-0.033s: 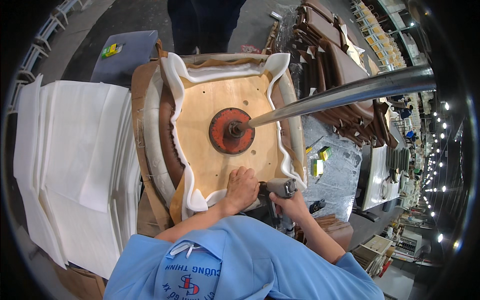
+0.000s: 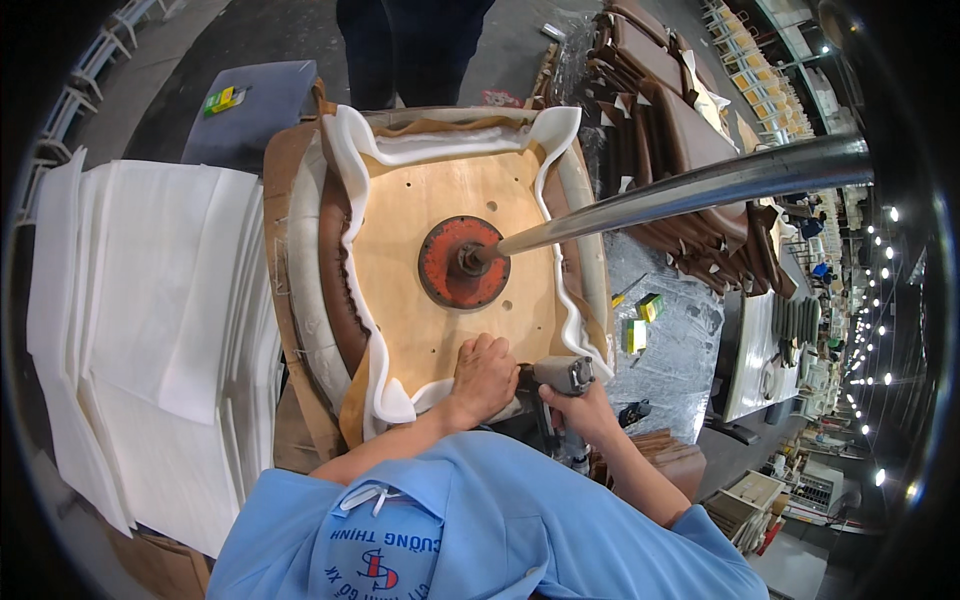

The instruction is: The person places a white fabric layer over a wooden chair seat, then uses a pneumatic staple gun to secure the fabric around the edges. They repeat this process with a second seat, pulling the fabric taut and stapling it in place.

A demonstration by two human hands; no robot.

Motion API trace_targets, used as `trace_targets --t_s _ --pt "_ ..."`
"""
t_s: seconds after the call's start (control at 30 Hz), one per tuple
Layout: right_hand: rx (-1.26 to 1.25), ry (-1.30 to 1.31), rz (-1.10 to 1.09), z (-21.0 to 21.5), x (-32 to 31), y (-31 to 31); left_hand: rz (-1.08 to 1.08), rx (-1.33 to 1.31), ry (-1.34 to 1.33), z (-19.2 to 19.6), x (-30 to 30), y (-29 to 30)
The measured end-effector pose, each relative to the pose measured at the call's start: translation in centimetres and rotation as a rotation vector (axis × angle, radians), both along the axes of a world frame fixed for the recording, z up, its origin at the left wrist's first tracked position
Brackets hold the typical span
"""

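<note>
A seat panel of pale plywood (image 2: 400, 210) lies underside up, with white padding (image 2: 350, 170) and a brown cover (image 2: 337, 240) folded up round its rim. At its near edge my left hand (image 2: 487, 380) is closed, knuckles up, pressing the cover's edge onto the wood; the fingertips are hidden. My right hand (image 2: 588, 412) grips a grey staple gun (image 2: 565, 375) by the handle. The gun's nose points left, close beside my left fingers at the near right corner. A round red press plate (image 2: 450, 270) on a metal rod (image 2: 680, 190) bears on the panel's middle.
White foam sheets (image 2: 150, 300) are stacked at left. Brown upholstered pieces (image 2: 680, 130) are piled at far right. Small yellow-green boxes (image 2: 636, 335) lie on the plastic-covered table (image 2: 675, 370). A person's dark-clothed legs (image 2: 410, 50) stand beyond the panel. The rod slants across the right side.
</note>
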State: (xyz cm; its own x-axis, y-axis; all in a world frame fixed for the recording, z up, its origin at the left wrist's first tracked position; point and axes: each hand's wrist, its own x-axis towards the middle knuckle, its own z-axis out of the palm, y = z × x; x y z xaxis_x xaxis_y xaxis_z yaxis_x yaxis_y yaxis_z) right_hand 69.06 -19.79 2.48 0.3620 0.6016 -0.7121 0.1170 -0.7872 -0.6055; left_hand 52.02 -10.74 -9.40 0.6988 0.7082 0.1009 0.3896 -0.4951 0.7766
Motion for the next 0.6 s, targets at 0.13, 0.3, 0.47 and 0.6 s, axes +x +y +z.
trace_targets --t_s 0.13,0.3,0.47,0.6 --pt "0.024 0.046 -0.029 -0.2 0.6 0.9 0.003 0.003 0.011 -0.1 0.4 0.5" --pt "0.019 0.056 -0.042 -0.2 0.6 1.6 0.005 -0.01 0.007 -0.2 0.6 0.6" --pt "-0.026 0.019 -0.061 -0.2 0.3 1.9 0.007 0.006 0.008 -0.3 0.7 0.6" --pt "0.01 -0.03 -0.059 -0.2 -0.8 2.0 0.008 0.012 0.007 -0.4 0.8 0.4"
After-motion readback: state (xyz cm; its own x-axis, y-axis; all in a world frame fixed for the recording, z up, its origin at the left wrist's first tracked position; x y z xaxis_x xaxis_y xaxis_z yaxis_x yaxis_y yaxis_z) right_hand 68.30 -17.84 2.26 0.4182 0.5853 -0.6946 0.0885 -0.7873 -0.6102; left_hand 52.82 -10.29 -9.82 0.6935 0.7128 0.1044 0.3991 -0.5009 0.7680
